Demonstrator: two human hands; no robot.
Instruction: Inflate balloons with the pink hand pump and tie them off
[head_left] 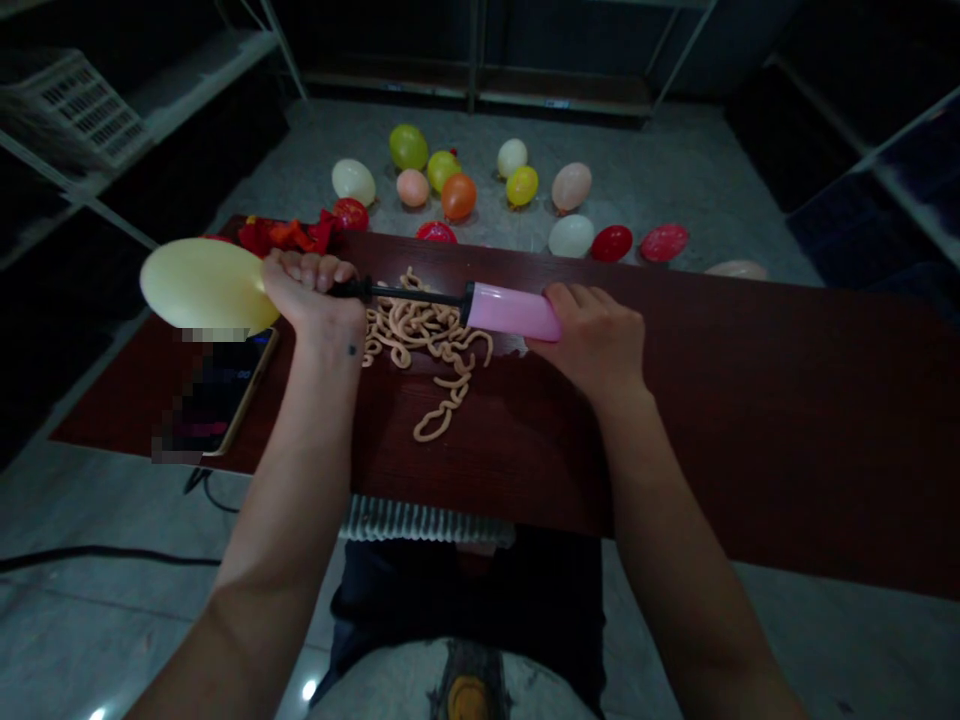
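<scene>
A hand balloon pump with a pink barrel (506,312) and a black rod lies level across my view, above the table. My right hand (592,335) is wrapped round the barrel's right end. At the black left end, my left hand (311,290) is closed round the pump. A pale yellow inflated balloon (206,285) sticks out to the left of that fist; its neck is hidden by the fingers. Below the rod, a tangled heap of beige, wavy strands (420,325) rests on the dark red tabletop (735,420).
A phone (232,385) lies at the table's left. Red crumpled material (289,235) sits at the far left edge. Several inflated balloons, among them an orange balloon (458,196), lie on the floor beyond. Shelves and a white basket (82,105) stand around. A black cable (105,552) runs at lower left.
</scene>
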